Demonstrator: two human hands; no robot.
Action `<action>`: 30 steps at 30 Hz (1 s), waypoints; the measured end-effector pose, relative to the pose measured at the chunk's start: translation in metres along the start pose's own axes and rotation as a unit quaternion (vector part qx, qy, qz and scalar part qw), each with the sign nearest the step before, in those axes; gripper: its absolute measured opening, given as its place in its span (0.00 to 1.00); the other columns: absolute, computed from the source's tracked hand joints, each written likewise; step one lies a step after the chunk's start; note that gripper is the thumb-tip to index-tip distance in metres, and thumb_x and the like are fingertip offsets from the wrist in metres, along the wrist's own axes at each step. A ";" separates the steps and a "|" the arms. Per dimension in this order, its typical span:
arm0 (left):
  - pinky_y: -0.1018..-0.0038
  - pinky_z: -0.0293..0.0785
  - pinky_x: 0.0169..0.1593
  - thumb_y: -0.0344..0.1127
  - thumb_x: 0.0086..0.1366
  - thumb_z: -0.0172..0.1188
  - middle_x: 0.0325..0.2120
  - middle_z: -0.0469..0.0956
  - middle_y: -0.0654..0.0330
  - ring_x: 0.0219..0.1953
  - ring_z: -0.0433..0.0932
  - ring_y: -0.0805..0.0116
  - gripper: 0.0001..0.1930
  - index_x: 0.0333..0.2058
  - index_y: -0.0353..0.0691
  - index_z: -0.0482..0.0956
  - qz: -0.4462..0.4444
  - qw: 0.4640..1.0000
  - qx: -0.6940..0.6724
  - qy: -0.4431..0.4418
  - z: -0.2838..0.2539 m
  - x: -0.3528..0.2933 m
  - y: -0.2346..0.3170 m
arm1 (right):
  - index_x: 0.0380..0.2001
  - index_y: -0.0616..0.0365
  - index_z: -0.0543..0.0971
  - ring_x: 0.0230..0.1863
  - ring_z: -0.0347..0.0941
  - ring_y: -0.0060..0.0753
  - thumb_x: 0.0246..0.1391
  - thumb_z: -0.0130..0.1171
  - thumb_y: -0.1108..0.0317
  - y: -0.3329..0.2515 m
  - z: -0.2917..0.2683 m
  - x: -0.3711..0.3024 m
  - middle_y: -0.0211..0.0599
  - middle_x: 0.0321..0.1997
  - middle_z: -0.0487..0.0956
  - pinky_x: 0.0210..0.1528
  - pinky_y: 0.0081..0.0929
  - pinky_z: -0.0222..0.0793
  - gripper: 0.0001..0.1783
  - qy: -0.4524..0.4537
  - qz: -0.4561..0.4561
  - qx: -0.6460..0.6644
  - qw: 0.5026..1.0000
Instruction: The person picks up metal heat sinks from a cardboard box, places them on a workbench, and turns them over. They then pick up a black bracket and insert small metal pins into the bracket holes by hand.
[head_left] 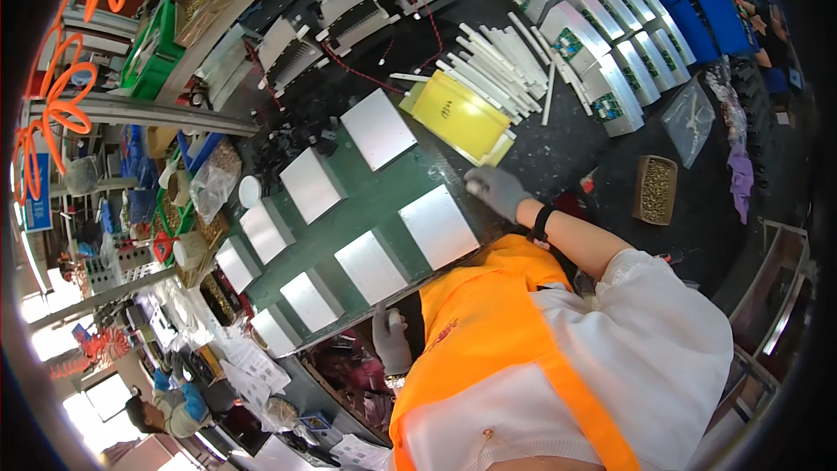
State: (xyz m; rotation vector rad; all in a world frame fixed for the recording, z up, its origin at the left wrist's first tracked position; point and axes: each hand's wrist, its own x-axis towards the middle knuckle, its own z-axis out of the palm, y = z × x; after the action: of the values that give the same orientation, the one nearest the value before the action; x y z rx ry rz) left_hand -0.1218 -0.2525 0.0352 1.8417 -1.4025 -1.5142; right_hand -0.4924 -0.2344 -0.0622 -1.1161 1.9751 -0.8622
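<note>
My right hand [499, 192], in a grey glove, rests at the right edge of a green board [323, 218], its fingers curled in. Whatever they may hold is hidden. Below the board's near edge is my left hand [391, 342], also gloved, with a finger and the thumb pointing up and apart. No object shows in it. Silver metal boxes stand on the board in two rows. One box [438, 227] is nearest my right hand, and another box [372, 266] stands just above my left hand.
Yellow sheets [460, 113] and white strips [501, 65] lie beyond the board. Metal cases with circuit boards [571, 44] line the far right. A bin of small brass-coloured parts [656, 190] sits at right. Orange coiled hoses [61, 96] hang left. Another person [179, 406] is at lower left.
</note>
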 end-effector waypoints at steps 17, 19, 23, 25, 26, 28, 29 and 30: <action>0.77 0.71 0.45 0.28 0.66 0.55 0.42 0.78 0.58 0.38 0.74 0.73 0.20 0.57 0.33 0.71 0.082 0.995 0.029 -0.043 0.003 0.023 -0.011 | 0.47 0.61 0.75 0.40 0.78 0.47 0.47 0.61 0.67 0.130 -0.136 0.053 0.48 0.37 0.81 0.41 0.40 0.73 0.22 0.255 0.249 -0.087 0.930; 0.82 0.69 0.38 0.26 0.66 0.54 0.37 0.76 0.64 0.32 0.69 0.80 0.20 0.57 0.32 0.70 0.090 0.994 -0.019 -0.059 0.015 0.022 0.008 | 0.45 0.61 0.75 0.18 0.69 0.23 0.52 0.58 0.73 0.132 -0.132 0.053 0.33 0.23 0.76 0.20 0.23 0.66 0.16 0.264 0.253 0.247 0.898; 0.80 0.72 0.41 0.29 0.68 0.52 0.40 0.77 0.60 0.36 0.73 0.76 0.20 0.58 0.30 0.69 0.068 0.986 -0.087 -0.124 0.044 0.038 0.045 | 0.47 0.63 0.73 0.27 0.74 0.25 0.52 0.57 0.72 0.031 -0.110 0.014 0.36 0.33 0.78 0.27 0.23 0.72 0.18 0.096 0.124 0.358 0.921; 0.77 0.74 0.45 0.34 0.70 0.51 0.44 0.77 0.57 0.41 0.75 0.73 0.21 0.58 0.29 0.67 0.024 0.977 -0.086 -0.196 0.066 0.054 0.074 | 0.50 0.60 0.73 0.36 0.75 0.24 0.51 0.60 0.68 -0.021 -0.085 -0.003 0.33 0.40 0.78 0.34 0.22 0.74 0.22 -0.060 0.093 0.346 0.931; 0.77 0.74 0.45 0.34 0.70 0.51 0.44 0.77 0.57 0.41 0.75 0.73 0.21 0.58 0.29 0.67 0.026 0.974 -0.087 -0.207 0.080 0.061 0.082 | 0.53 0.59 0.71 0.37 0.75 0.24 0.51 0.60 0.67 -0.036 -0.067 -0.006 0.33 0.41 0.77 0.36 0.22 0.74 0.24 -0.119 0.100 0.319 0.935; 0.77 0.74 0.48 0.38 0.71 0.50 0.46 0.77 0.56 0.44 0.75 0.73 0.23 0.59 0.28 0.66 0.072 0.942 -0.148 -0.292 0.111 0.071 0.094 | 0.55 0.60 0.69 0.41 0.73 0.26 0.51 0.60 0.70 -0.070 -0.037 -0.009 0.37 0.42 0.76 0.39 0.24 0.74 0.26 -0.180 0.050 0.332 0.925; 0.76 0.74 0.48 0.40 0.72 0.51 0.43 0.78 0.57 0.42 0.76 0.73 0.22 0.57 0.28 0.68 0.067 0.939 -0.168 -0.294 0.126 0.072 0.101 | 0.54 0.59 0.70 0.42 0.72 0.27 0.51 0.60 0.71 -0.064 -0.014 -0.005 0.36 0.42 0.76 0.40 0.25 0.74 0.26 -0.185 -0.031 0.253 0.949; 0.76 0.74 0.48 0.40 0.72 0.51 0.43 0.78 0.57 0.42 0.76 0.73 0.22 0.57 0.28 0.68 0.068 0.938 -0.171 -0.293 0.130 0.078 0.102 | 0.55 0.58 0.70 0.42 0.72 0.30 0.51 0.61 0.69 -0.091 -0.014 -0.002 0.38 0.42 0.76 0.42 0.25 0.73 0.26 -0.222 -0.020 0.210 0.952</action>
State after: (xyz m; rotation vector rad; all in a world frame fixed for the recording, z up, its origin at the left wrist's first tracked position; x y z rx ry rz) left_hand -0.2896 -0.3253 0.0287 1.1049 -1.3428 -2.1758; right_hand -0.4642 -0.2663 0.0189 -0.9927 1.3273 -0.9052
